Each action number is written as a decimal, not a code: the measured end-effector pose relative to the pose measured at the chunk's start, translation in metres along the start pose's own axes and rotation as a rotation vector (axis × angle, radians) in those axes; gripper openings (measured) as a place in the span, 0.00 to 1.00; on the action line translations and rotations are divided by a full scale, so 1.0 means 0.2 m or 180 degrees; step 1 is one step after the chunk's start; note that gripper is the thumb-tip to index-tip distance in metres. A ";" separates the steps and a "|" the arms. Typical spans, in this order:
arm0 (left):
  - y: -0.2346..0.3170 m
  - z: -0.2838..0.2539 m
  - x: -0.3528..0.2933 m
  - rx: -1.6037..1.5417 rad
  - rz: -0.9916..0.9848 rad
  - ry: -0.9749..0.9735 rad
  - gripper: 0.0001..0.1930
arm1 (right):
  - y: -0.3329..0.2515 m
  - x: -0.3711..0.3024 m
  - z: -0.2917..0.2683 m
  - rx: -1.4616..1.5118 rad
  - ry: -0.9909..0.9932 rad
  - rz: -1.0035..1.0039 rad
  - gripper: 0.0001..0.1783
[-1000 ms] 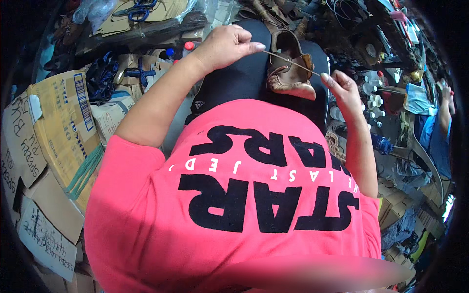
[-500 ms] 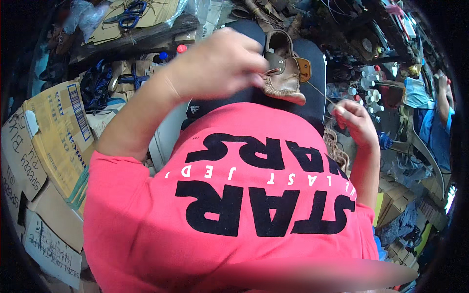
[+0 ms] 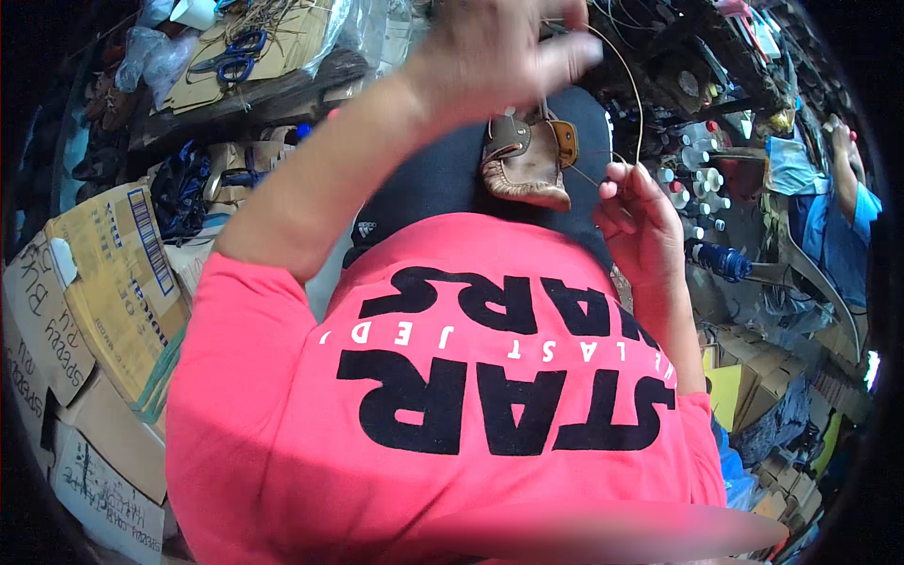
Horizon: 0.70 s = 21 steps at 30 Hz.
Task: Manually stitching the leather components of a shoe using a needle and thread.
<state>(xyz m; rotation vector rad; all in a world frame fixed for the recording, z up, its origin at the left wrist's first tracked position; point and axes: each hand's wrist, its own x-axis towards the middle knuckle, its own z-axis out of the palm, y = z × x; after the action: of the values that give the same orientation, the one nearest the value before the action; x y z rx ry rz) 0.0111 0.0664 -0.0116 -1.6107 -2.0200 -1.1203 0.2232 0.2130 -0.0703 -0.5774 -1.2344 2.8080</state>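
Bottles (image 3: 713,177) near right hand (image 3: 645,224), tan cord (image 3: 641,104) in its pinch, left hand (image 3: 490,58) blurred, grip unclear.

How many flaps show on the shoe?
2 on the shoe: grey-brown flap at left, tan flap at right. The left hand hides the shoe's far end, so others may be covered.

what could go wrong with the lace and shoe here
The lace bows out in a loose curve above the right hand, so it might twist or snag. The shoe rests on the lap with no hand visibly steadying it, so a hard tug could shift it.
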 end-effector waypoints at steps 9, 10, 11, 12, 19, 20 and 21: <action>0.15 0.33 -0.36 -0.0916 -0.0207 -0.0976 0.22 | 0.04 -0.01 -0.01 0.0785 0.0152 0.0844 0.20; 0.14 0.34 -0.35 -0.0964 -0.0069 -0.1096 0.22 | 0.04 -0.01 0.00 0.0658 0.0021 0.0918 0.20; 0.13 0.35 -0.33 -0.1202 -0.0126 -0.1383 0.19 | 0.03 -0.01 0.00 0.0666 0.0016 0.0908 0.20; 0.13 0.34 -0.32 -0.1038 -0.0028 -0.1378 0.15 | 0.02 -0.01 0.00 0.0345 -0.0076 0.0882 0.19; 0.12 -0.03 -0.19 -0.2406 -0.1226 -0.1670 0.09 | -0.01 -0.05 0.04 -0.0449 -0.0039 0.0586 0.15; 0.13 -0.12 -0.18 -0.2561 -0.1471 -0.1746 0.10 | 0.02 -0.06 0.04 -0.1114 0.0145 0.0079 0.15; 0.15 -0.20 -0.16 -0.2761 -0.1556 -0.1740 0.12 | 0.04 -0.06 0.04 -0.1791 0.0249 -0.0429 0.15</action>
<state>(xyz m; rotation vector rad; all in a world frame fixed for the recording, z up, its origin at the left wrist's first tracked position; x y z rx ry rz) 0.0397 0.0168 0.0039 -2.0139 -2.5507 -2.1526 0.2321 0.1994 -0.0668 -0.5795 -1.9694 2.2887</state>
